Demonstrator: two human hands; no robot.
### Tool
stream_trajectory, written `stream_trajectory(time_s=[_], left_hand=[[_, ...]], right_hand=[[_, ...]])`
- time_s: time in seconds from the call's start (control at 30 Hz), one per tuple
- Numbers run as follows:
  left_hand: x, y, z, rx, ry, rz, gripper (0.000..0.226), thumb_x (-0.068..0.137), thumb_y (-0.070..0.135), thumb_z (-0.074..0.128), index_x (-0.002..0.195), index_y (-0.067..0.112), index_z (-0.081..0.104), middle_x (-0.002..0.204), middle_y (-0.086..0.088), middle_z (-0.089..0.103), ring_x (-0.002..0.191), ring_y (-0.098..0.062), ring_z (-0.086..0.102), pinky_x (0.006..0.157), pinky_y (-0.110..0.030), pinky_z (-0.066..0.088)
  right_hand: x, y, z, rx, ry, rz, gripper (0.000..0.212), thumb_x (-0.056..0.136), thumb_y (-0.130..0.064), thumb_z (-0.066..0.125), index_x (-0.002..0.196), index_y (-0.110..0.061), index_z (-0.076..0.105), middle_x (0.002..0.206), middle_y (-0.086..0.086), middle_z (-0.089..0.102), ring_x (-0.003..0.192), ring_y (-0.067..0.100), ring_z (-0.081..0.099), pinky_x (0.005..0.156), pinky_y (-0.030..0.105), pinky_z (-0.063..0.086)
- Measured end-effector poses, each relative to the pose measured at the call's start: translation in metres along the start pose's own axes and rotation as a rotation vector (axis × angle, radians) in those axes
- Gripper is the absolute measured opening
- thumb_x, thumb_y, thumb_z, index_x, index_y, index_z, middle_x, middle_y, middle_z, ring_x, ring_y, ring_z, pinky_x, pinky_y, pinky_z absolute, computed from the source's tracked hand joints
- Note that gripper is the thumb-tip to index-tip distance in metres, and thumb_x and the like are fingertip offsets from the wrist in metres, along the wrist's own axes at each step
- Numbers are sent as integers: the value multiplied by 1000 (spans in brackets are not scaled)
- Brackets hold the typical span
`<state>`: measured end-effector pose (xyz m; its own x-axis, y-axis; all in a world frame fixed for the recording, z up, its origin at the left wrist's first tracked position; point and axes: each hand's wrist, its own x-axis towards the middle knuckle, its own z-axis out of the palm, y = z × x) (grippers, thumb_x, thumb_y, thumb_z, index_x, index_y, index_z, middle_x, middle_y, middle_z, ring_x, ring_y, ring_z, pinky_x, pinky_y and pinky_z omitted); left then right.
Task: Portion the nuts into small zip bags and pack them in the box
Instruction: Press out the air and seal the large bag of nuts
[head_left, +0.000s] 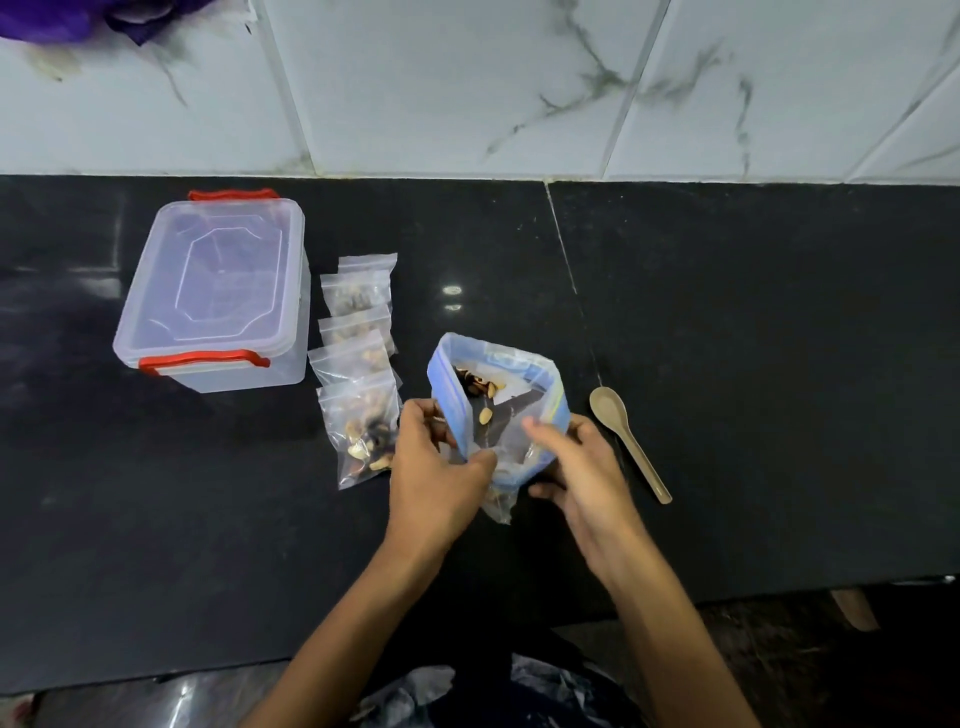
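Note:
A large zip bag (498, 395) with a blue rim stands open on the black counter (727, 364), a few nuts (480, 392) left inside. My left hand (439, 467) grips its near left edge, and a small clear bag (501, 506) hangs below between my hands. My right hand (576, 467) holds the large bag's right side, fingers curled round it. Several small filled zip bags (358, 364) lie in a row left of it. Further left stands a clear plastic box (215, 296) with red clips, its lid on.
A beige plastic spoon (626, 436) lies on the counter right of my right hand. A marble-tiled wall (519, 78) rises behind the counter. A purple cloth (78, 18) shows at the top left. The counter's front edge runs just below my forearms.

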<state>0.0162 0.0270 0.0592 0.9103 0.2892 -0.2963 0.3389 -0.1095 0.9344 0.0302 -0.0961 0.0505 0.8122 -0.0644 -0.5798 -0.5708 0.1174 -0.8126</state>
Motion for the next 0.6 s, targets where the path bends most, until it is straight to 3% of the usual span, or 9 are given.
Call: stream_trajectory(time_s=[0.1,0.17,0.23,0.3,0.37,0.43,0.5,0.6], left_hand=[[2,6,-4,-209,-62,-121,25,83,1,62,89,23,51,85,0,62,68,-12,60,49,-20,47],[6,4,-7,-289,-41,-188,16,86,-1,57,85,16,55,81,-7,61,66,-15,56,50,-22,45],[9,-1,-11,-279,0,-205,19,86,-5,54,85,14,54,83,-11,59,70,-18,56,55,-26,49],[9,-5,-13,-201,-49,-187,29,84,-8,57,92,19,49,89,-7,61,76,-19,60,61,-27,53],[9,-6,-14,-114,-124,-171,43,78,-8,65,104,21,46,93,-3,62,82,-17,63,66,-26,53],[12,-7,-16,-227,-144,-184,50,71,-1,75,112,15,51,98,-5,67,88,-19,66,73,-28,54],[16,-3,-18,-429,-177,-263,38,76,16,72,110,8,58,102,-10,70,91,-23,67,80,-37,54],[20,-2,-21,-487,-189,-292,6,91,12,56,95,10,61,89,-11,68,77,-21,65,67,-34,55]], right_hand=[[4,-4,-8,116,22,29,20,88,-20,63,103,-8,57,97,14,70,86,24,67,73,38,53],[4,-1,-9,39,59,-31,11,88,-6,59,99,-10,57,94,11,67,74,15,64,63,28,51],[3,2,-9,-127,77,-125,24,87,2,57,100,-18,56,94,3,65,68,3,63,58,18,49],[4,5,-10,-134,31,-149,37,85,5,58,110,-23,56,101,0,67,84,3,66,71,20,54],[2,-2,-10,33,-72,-97,36,85,-1,60,115,-20,61,106,5,69,97,15,67,87,33,53],[-1,-12,-12,176,-193,-27,22,93,-22,53,93,-21,75,103,11,71,95,22,67,90,40,50],[0,-18,-17,225,-208,3,32,96,-29,49,81,-17,74,97,14,72,90,25,68,86,42,51],[6,-14,-15,98,-94,-92,8,92,-11,56,96,-13,63,83,8,70,74,16,69,72,36,57]])
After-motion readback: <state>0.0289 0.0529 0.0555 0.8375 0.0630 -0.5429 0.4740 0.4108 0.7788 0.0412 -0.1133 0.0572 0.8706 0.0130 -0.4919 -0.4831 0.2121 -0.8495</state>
